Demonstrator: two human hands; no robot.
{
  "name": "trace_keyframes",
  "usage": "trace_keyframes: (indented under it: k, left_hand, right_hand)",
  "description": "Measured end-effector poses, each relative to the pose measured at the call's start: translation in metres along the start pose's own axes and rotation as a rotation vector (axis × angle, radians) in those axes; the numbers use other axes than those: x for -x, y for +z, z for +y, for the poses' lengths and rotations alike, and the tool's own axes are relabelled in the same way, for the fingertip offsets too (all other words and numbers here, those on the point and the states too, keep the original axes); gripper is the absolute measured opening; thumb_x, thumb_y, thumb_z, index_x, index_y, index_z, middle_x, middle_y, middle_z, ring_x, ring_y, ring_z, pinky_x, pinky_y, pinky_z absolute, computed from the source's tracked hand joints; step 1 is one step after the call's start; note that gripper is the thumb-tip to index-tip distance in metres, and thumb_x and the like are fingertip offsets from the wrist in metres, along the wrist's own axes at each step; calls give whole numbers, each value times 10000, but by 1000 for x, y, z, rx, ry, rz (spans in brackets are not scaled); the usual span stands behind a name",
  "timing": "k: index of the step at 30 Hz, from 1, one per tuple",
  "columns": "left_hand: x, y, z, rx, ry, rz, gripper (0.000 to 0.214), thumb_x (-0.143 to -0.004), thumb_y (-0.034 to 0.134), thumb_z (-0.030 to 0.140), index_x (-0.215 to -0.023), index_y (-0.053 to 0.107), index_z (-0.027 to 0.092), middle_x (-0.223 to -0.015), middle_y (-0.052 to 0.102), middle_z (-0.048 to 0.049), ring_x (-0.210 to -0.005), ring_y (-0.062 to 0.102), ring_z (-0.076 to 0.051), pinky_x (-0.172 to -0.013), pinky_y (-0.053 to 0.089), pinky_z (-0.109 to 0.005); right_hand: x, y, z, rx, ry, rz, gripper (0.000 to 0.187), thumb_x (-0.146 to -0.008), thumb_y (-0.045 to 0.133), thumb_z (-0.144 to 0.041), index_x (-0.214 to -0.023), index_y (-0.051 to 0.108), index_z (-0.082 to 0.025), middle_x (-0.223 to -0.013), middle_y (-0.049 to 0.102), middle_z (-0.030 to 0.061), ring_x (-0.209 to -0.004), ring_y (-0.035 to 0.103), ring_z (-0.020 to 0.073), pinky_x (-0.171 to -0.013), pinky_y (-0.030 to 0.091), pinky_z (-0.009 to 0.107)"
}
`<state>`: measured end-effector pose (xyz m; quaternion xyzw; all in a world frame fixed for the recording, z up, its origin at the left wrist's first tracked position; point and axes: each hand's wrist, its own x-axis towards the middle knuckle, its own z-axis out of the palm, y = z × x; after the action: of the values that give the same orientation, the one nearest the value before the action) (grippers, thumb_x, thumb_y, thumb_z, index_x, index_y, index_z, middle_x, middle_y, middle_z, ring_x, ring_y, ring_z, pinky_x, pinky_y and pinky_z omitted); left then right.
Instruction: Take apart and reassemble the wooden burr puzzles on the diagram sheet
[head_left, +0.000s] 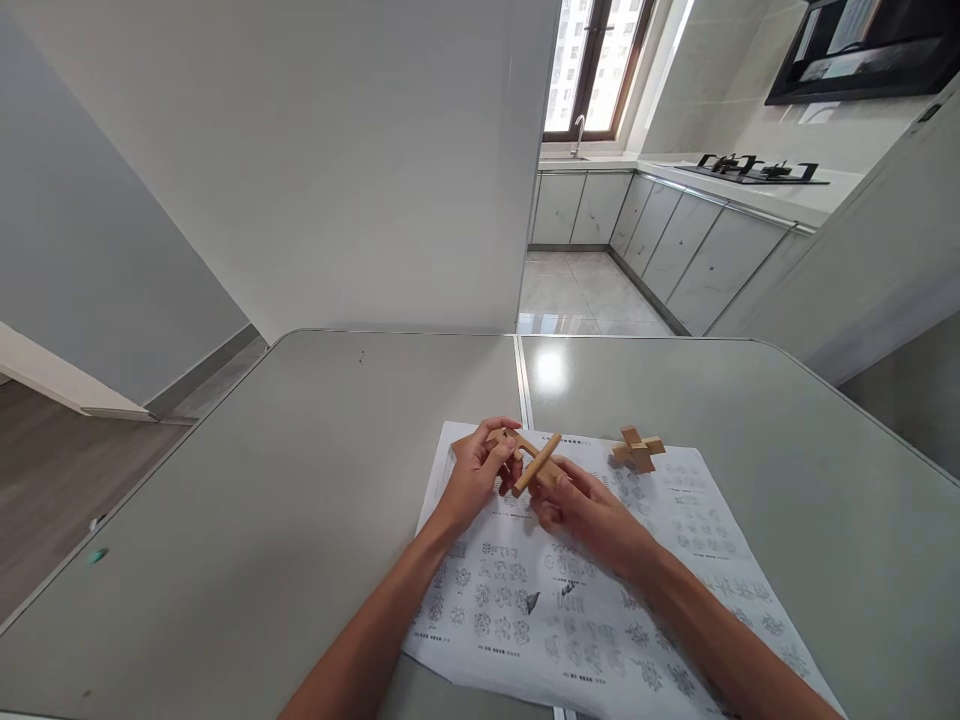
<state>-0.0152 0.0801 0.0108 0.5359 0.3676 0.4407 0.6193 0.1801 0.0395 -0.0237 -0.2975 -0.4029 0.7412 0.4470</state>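
Both my hands meet over a printed instruction sheet (510,645) with rows of small diagrams. My left hand (480,462) pinches a light wooden puzzle piece (529,446) near its left end. At the other end, my right hand (574,505) grips the wooden pieces from below and behind. A slim wooden stick (537,465) lies slantwise across them, between my two hands. Fingers cover parts of the pieces, so I cannot tell how they join. Right of my hands, an assembled wooden burr puzzle (638,449) rests on the sheet's upper edge.
The sheet lies on a grey table (247,540) with a pale seam (523,380) down its middle. A small green bit (97,555) sits near the left edge. Walls stand beyond the table, with a kitchen counter (720,190) and gas stove (754,170) at the back right.
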Motion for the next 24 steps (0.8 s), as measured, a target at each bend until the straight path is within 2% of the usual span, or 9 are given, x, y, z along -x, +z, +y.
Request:
trace_keyframes:
  k: [3, 5, 8, 13, 20, 24]
  left_hand:
    - [-1, -1, -2, -21, -4, 1, 404, -977, 620, 506, -1249, 609, 207, -701, 586, 39, -565, 504, -111, -538, 411, -231]
    - [-1, -1, -2, -28, -8, 10, 419, -967, 630, 512, -1255, 620, 207, -701, 584, 38, -573, 504, -114, -522, 381, -225]
    - [-1, 0, -2, -22, -15, 28, 420, -953, 643, 511, -1237, 635, 200, -653, 544, 52, -562, 464, -112, -519, 355, -223]
    - [-1, 1, -3, 8, -27, 34, 417, -949, 636, 511, -1224, 637, 197, -575, 451, 85, -512, 367, -105, -523, 352, -228]
    - [-1, 1, -2, 18, -43, 32, 430, -947, 642, 534, -1214, 632, 198, -609, 518, 64, -535, 414, -108, -502, 326, -223]
    - [-1, 1, -1, 16, -53, 5, 409, -934, 661, 526, -1178, 636, 199, -630, 574, 47, -534, 450, -107, -508, 321, -226]
  right_hand:
    - [0, 2, -2, 4, -6, -7, 563, -966, 751, -519, -1453, 574, -299, -1276, 697, 119, -1118, 661, 264, -916, 540, 418]
    - [1, 3, -3, 7, -5, -8, 573, -969, 751, -511, -1470, 555, -315, -1289, 705, 118, -1153, 666, 278, -972, 527, 459]
    - [1, 3, -2, 2, -19, -4, 524, -974, 745, -509, -1428, 575, -311, -1250, 720, 112, -1071, 696, 262, -970, 523, 463]
    - [0, 2, 2, -20, -41, 41, 391, -972, 744, -515, -1274, 629, -296, -1039, 730, 59, -888, 681, 218, -900, 524, 415]
    - [2, 2, 1, -21, -19, 98, 401, -955, 769, -515, -1268, 620, -311, -975, 696, 20, -714, 584, 146, -774, 491, 324]
    - [2, 1, 1, -95, -36, 151, 392, -915, 815, -522, -1176, 624, -301, -833, 640, -22, -600, 477, 108, -651, 431, 276]
